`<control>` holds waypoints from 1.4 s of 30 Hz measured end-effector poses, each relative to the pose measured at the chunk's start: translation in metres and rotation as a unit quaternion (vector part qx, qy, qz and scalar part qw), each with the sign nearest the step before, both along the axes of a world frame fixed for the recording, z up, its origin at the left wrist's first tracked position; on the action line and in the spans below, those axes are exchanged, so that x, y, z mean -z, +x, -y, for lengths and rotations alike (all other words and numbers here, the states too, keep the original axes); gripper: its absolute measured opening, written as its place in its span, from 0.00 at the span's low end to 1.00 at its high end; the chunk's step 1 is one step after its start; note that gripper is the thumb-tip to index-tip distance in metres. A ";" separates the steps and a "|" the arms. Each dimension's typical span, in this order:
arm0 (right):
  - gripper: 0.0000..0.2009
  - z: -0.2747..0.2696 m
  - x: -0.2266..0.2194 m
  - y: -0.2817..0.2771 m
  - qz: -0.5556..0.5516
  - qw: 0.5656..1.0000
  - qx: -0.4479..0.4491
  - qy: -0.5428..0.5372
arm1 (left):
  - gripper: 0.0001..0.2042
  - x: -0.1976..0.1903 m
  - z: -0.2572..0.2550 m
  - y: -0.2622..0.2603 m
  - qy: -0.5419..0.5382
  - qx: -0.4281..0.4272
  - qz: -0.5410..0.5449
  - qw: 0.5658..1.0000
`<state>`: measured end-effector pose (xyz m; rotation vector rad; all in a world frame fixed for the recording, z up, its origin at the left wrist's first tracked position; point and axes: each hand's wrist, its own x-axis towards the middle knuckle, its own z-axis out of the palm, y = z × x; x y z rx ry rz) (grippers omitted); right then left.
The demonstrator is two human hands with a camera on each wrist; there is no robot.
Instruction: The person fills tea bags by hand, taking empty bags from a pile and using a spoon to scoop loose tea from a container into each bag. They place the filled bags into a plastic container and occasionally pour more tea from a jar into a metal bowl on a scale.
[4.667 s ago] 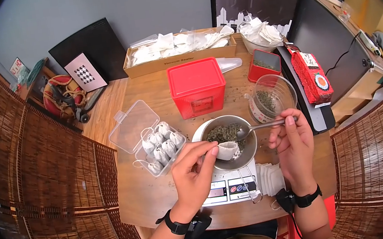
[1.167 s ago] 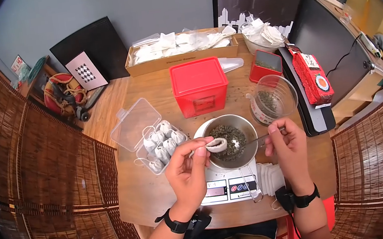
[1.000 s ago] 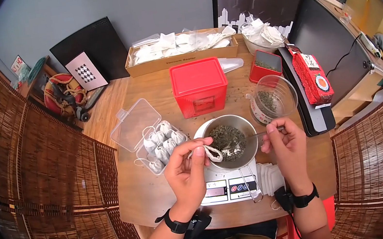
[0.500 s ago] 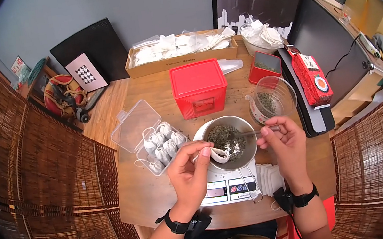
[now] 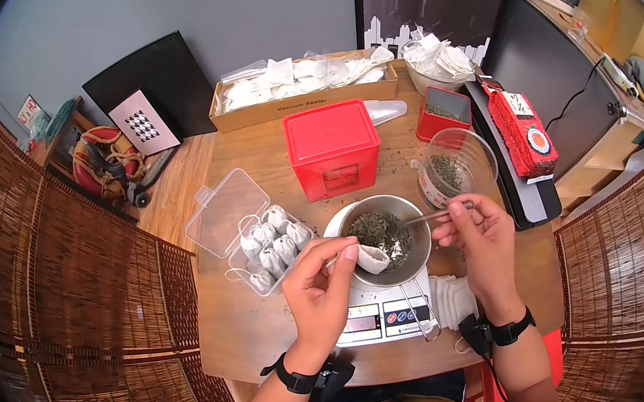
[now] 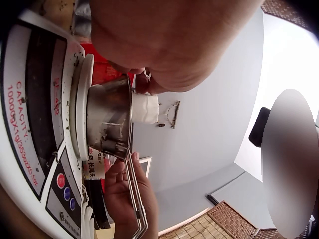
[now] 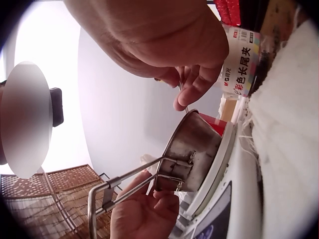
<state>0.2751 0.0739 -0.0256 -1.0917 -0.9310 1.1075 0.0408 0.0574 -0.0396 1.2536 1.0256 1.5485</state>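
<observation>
My left hand [image 5: 320,290] pinches a small white cloth pouch [image 5: 371,259] over the near left rim of a metal pan [image 5: 428,256]. In the left wrist view the pouch [image 6: 145,108] stands out past the pan's rim. My right hand [image 5: 487,252] grips a metal spoon [image 5: 437,215] by its handle, its bowl end down among dried leaves [image 5: 376,230] in the pan. Beneath the pan is a white scale [image 5: 370,336]. The right wrist view shows the right fingers [image 7: 192,92] around the handle above the pan [image 7: 192,149]; the spoon's bowl is hidden there.
A clear box [image 5: 270,292] with several filled pouches lies left of the pan. Behind stand a red canister [image 5: 334,150] and a cardboard box [image 5: 284,110]. At the right are a clear tub [image 5: 468,160], a red tin [image 5: 428,127] and a red packet [image 5: 522,132]. White pouches [image 5: 453,302] lie beside the scale.
Against the earlier frames, the spoon has shifted within the pan and its handle now tilts up toward the right hand. The pouch's mouth has turned. Both hands keep their holds.
</observation>
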 end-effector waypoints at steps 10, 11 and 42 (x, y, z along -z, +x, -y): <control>0.10 0.002 -0.002 0.002 -0.052 0.998 0.032 0.013 | 0.09 0.002 -0.002 0.002 0.018 -0.008 -0.004 1.000; 0.10 0.002 -0.004 0.002 -0.061 0.997 0.042 0.021 | 0.09 0.003 -0.002 0.002 0.018 -0.011 -0.004 1.000; 0.09 0.018 -0.019 0.001 -0.053 0.994 0.025 0.088 | 0.09 -0.002 -0.001 0.002 -0.017 -0.011 0.004 1.000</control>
